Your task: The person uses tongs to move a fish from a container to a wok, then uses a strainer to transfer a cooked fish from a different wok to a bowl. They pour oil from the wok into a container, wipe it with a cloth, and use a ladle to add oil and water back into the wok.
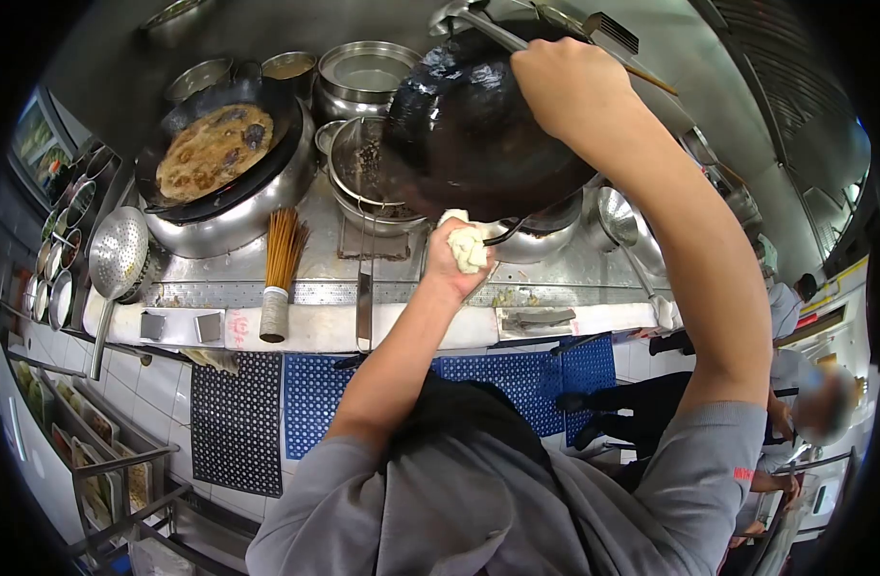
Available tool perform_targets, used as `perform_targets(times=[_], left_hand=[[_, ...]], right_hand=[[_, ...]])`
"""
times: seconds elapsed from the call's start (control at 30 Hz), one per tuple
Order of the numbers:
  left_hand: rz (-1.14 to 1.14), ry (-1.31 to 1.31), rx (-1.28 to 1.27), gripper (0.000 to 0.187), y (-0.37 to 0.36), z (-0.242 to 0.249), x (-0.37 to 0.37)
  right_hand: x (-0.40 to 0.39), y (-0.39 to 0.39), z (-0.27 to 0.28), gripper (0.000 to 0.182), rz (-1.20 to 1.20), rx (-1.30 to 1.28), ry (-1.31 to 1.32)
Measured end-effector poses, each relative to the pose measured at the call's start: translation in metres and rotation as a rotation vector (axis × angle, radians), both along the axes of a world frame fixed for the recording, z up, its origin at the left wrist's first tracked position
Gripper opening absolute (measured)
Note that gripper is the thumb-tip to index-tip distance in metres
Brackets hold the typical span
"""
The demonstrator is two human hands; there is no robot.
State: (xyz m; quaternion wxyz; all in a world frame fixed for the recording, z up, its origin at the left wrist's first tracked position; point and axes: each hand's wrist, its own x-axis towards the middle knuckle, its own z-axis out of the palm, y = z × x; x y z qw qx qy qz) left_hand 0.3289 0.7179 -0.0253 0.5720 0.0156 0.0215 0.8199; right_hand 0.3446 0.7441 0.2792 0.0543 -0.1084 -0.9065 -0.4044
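A dark wok (478, 134) is raised and tipped up on its side over the stove. My left hand (454, 259) is closed around a pale folded cloth (469, 248) at the wok's near rim, beside its looped metal handle (505, 233). Above the wok's far side, my right hand (570, 82) is closed on the handle of a metal ladle (493, 27), whose bowl points up and left. What lies inside the wok is mostly hidden by glare and shadow.
Another wok (291, 144) holds bubbling brown liquid at the left. A strainer (358, 158) over a pot, a bamboo brush (279, 274) and a perforated skimmer (118, 252) are nearby. Steel pots (368, 72) line the back. Other people (632, 408) stand at the right.
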Motion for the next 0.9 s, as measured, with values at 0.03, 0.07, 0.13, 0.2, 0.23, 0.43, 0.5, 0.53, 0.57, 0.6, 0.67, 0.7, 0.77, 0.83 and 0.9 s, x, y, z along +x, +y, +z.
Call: perform_targets(times=[0.03,0.07,0.13,0.2,0.23,0.43,0.5,0.53,0.57,0.6,0.67,0.7,0.77,0.83,0.9], left_hand=[[0.074,0.036,-0.127,0.013,-0.006,0.006,-0.002],[0.148,0.073,-0.255,0.008,-0.011,0.008,-0.002],[0.252,0.13,-0.261,0.004,-0.013,-0.005,-0.008],[0.287,0.293,-0.428,0.006,-0.022,-0.014,-0.008],[0.363,0.307,-0.538,0.008,-0.021,-0.011,-0.004],[0.462,0.335,-0.596,0.007,-0.021,-0.001,-0.002],[0.511,0.341,-0.623,0.007,-0.018,-0.008,-0.012],[0.52,0.344,-0.63,0.006,-0.017,-0.012,-0.018],[0.521,0.344,-0.621,0.006,-0.02,-0.014,-0.021],[0.509,0.354,-0.609,0.005,-0.022,-0.014,-0.022],[0.502,0.427,-0.629,0.005,-0.029,-0.01,-0.019],[0.47,0.449,-0.652,0.005,-0.035,-0.006,-0.014],[0.444,0.496,-0.686,0.005,-0.036,0.003,-0.007],[0.431,0.527,-0.7,0.006,-0.033,0.005,-0.001],[0.395,0.552,-0.727,0.006,-0.022,0.007,0.008]], right_hand=[[0.004,0.014,0.0,0.014,-0.039,-0.086,0.018],[0.009,0.029,-0.004,0.018,-0.077,-0.173,0.036],[0.021,0.057,-0.025,0.025,-0.19,-0.308,0.073],[0.033,0.106,-0.064,0.037,-0.165,-0.394,0.125],[0.034,0.122,-0.086,0.04,-0.158,-0.391,0.153],[0.093,0.162,-0.178,0.049,-0.137,-0.8,0.534],[0.127,0.158,-0.197,0.049,-0.088,-0.993,0.67],[0.145,0.157,-0.209,0.05,-0.082,-1.071,0.733],[0.163,0.157,-0.225,0.05,-0.057,-1.127,0.766],[0.181,0.157,-0.237,0.051,-0.038,-1.177,0.813],[0.213,0.151,-0.247,0.05,-0.158,-1.364,0.89],[0.228,0.153,-0.261,0.05,-0.196,-1.42,0.927],[0.253,0.152,-0.269,0.048,-0.27,-1.486,0.948],[0.27,0.153,-0.28,0.05,-0.266,-1.583,1.056],[0.284,0.152,-0.289,0.052,-0.213,-1.716,1.183]])
